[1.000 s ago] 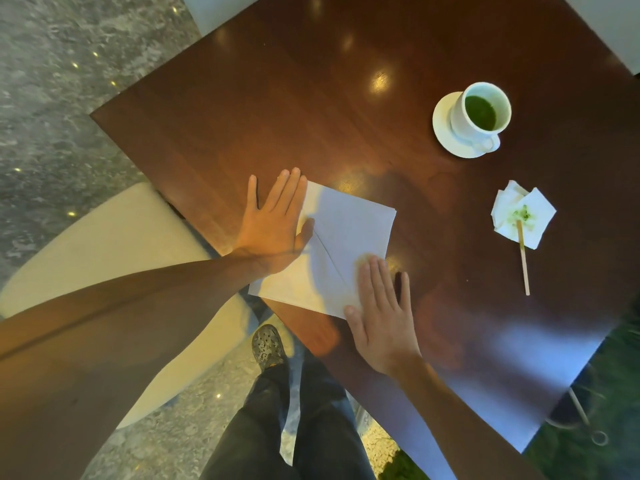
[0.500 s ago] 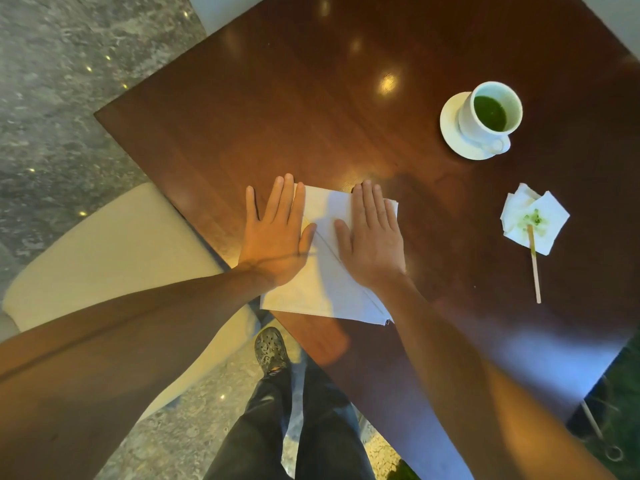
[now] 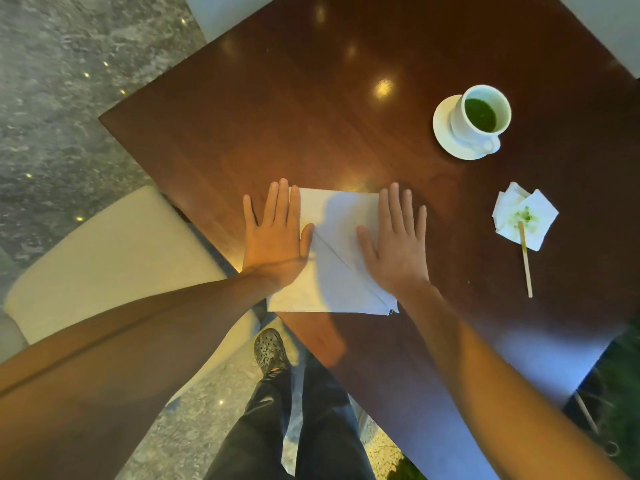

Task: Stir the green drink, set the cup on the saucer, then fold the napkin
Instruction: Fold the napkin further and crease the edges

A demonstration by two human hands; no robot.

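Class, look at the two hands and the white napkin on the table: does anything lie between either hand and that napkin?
Nothing visible does. The left hand and right hand both lie flat on the napkin. The cup and stirring stick sit off to the right.

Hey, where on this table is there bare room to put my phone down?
The widest bare patch of the table is beyond the napkin and to the left of the saucer. A narrower strip lies between the right hand and the stained tissue with its stir stick. The near edge is crowded: the left hand and right hand both press the napkin.
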